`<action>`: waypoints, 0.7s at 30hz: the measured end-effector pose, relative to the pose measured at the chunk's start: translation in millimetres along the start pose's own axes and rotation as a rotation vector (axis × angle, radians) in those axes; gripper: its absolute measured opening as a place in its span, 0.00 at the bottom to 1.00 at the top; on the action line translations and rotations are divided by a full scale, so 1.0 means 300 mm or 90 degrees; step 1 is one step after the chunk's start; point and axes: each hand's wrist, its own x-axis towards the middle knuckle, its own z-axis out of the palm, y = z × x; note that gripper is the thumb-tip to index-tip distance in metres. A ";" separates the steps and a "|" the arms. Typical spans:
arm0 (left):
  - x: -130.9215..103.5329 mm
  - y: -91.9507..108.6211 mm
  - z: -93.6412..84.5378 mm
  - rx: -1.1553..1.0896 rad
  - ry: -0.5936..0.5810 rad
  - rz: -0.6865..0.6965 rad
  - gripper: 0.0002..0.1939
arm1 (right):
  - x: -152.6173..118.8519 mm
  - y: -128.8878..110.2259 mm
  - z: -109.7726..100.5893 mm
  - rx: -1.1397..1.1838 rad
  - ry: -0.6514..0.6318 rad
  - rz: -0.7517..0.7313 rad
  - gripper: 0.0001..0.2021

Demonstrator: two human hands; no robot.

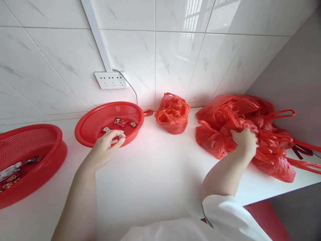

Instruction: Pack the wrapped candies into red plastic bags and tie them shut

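Note:
My left hand (106,147) hangs over the front rim of the middle red plastic basket (86,129). Its fingers are curved, with a gap between thumb and forefinger. A bit of wrapper shows by the fingertips, and I cannot tell whether they touch it. Inside that basket lie several small wrapped candies (122,123) in red and brown. Over on the right, my right hand (244,142) is closed on a filled red plastic bag (229,129) within a heap of such bags. Its fingertips are partly hidden by the plastic.
A second red basket (50,164) at the left edge holds several wrapped snacks. Against the tiled wall stands an opened red bag (173,115). A power strip (110,80) with a cable is above the middle basket. Bag handles (307,164) overhang the white table's (150,180) right side.

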 end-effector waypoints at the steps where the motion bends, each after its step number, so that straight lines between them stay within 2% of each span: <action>1: 0.000 -0.001 0.001 0.008 -0.007 0.001 0.14 | -0.003 -0.033 -0.007 0.034 0.056 0.023 0.26; 3: 0.001 -0.004 0.004 0.022 -0.008 0.011 0.15 | -0.015 -0.137 -0.028 0.147 0.165 0.023 0.23; 4: 0.002 -0.005 0.007 0.026 -0.002 0.016 0.15 | -0.024 -0.206 -0.034 0.227 0.180 -0.058 0.21; 5: 0.002 -0.005 0.010 0.025 0.004 0.021 0.15 | -0.036 -0.284 -0.033 0.269 0.160 -0.125 0.19; 9: -0.004 -0.003 0.020 -0.016 0.001 0.035 0.15 | -0.114 -0.596 0.040 0.428 -0.053 -0.346 0.18; 10: -0.008 -0.001 0.021 -0.027 -0.007 0.039 0.15 | -0.138 -0.655 0.066 0.414 -0.088 -0.397 0.18; 12: -0.017 0.003 0.020 -0.038 -0.013 0.049 0.14 | -0.180 -0.733 0.113 0.310 -0.182 -0.408 0.21; 14: -0.025 0.008 0.018 -0.042 -0.014 0.056 0.14 | -0.202 -0.757 0.141 0.178 -0.256 -0.359 0.27; 16: -0.030 0.012 0.016 -0.041 -0.022 0.059 0.14 | -0.203 -0.744 0.147 0.091 -0.290 -0.317 0.32; 18: -0.032 0.014 0.018 -0.038 -0.032 0.058 0.14 | -0.189 -0.713 0.137 0.059 -0.302 -0.312 0.28; 21: -0.034 0.016 0.023 -0.042 -0.044 0.060 0.13 | -0.166 -0.667 0.100 0.022 -0.327 -0.314 0.14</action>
